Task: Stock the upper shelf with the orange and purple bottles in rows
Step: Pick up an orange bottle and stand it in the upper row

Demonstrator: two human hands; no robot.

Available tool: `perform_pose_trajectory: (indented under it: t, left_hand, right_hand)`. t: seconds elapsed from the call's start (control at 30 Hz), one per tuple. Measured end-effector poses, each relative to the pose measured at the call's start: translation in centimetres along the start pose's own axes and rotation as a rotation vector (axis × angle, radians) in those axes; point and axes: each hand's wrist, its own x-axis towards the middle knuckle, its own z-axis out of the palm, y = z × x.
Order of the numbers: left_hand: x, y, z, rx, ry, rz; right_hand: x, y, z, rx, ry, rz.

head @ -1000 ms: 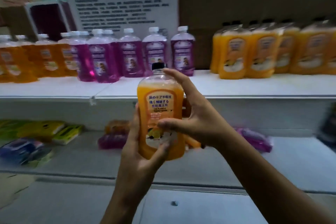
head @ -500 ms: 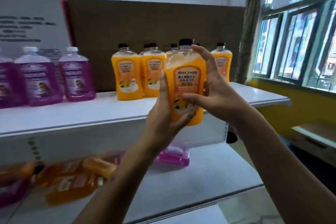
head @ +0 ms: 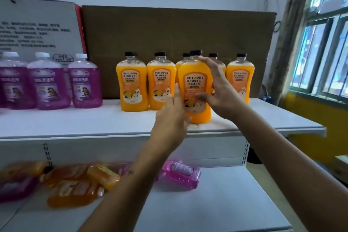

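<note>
At the left edge of the frame, three purple bottles (head: 48, 81) of translucent plastic with white caps and rounded shoulders stand upright in a row on the smooth white upper shelf (head: 94, 122). Behind them leans a grey printed board (head: 37, 28), and next to it a flat brown cardboard sheet (head: 178, 30) backs the shelf. In the centre, a row of orange bottles (head: 131, 83) with black caps and glossy paper labels stands against the cardboard. Just in front of that row, one orange bottle (head: 195, 88) stands upright on the shelf between both hands. The left hand (head: 173, 117) lies against its lower left side, fingers nearly straight, thumb at the base. The right hand (head: 220, 90) cups its right side, fingers reaching up to the shoulder and thumb across the label, in a loose hold. At lower left, on the lower shelf (head: 216, 203), orange and purple bottles lie on their sides, blurred; a pink-purple one (head: 180, 173) lies right of the left forearm. A window (head: 323, 58) fills the right edge.
</note>
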Motion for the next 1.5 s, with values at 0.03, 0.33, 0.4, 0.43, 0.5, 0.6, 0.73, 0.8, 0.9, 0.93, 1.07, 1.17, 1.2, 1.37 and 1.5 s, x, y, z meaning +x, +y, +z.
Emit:
perform_pose_trajectory:
  t: [0.03,0.33,0.4,0.43,0.5,0.6,0.73,0.8,0.9,0.93,1.07,1.17,1.2,1.37,1.5]
  left_hand:
    - [-0.1,-0.1,0.1,0.049,0.034,-0.008]
    - [0.1,0.1,-0.4,0.114,-0.056,-0.099]
    - [0.0,0.1,-0.3,0.134,-0.059,-0.091]
    - [0.0,0.1,-0.2,0.14,-0.061,-0.082]
    - [0.0,0.2,-0.2,0.142,-0.058,-0.066]
    - [-0.7,0.4,-0.4,0.052,-0.015,-0.006]
    - [-4.3,1.4,-0.2,-0.255,0.246,0.134]
    - [-7.2,0.9,0.0,-0.385,0.375,0.161]
    - [-11.3,-1.4,0.4,-0.492,0.455,0.092]
    - [-12.4,-2.3,0.5,-0.518,0.461,0.052]
    - [-16.4,-6.4,0.7,-0.557,0.493,-0.132]
    - [-18.9,-8.8,0.9,-0.544,0.517,-0.257]
    - [-19.8,-9.5,0.9,-0.534,0.519,-0.294]
    - [-24.4,-13.2,-0.1,-0.461,0.605,-0.401]
    - [-26.0,-16.5,-1.6,-0.421,0.65,-0.474]
  right_hand:
    - [0.5,0.5,0.2,0.011,-0.013,0.01]
    - [4.1,4.1,1.8,-0.005,-0.025,0.116]
    - [4.6,4.5,2.1,-0.023,-0.005,0.114]
    - [4.7,4.7,2.2,-0.033,0.008,0.107]
    - [4.7,4.9,2.3,-0.051,0.019,0.103]
    - [4.6,4.5,2.0,-0.096,-0.019,0.103]
    - [3.8,3.6,1.0,-0.119,-0.073,0.12]
    - [2.9,2.9,0.7,-0.12,-0.042,0.131]
    - [0.5,1.1,0.6,-0.141,0.029,0.049]
    - [-0.7,0.3,0.6,-0.114,0.049,0.007]
    - [-7.6,-3.3,3.6,0.28,0.085,-0.062]
    - [-13.7,-4.8,7.6,0.464,-0.023,-0.018]
    - [-15.6,-5.0,9.1,0.457,-0.082,0.018]
    - [-21.8,-4.9,16.2,0.407,-0.325,0.266]
    - [-22.5,-3.7,20.7,0.41,-0.443,0.447]
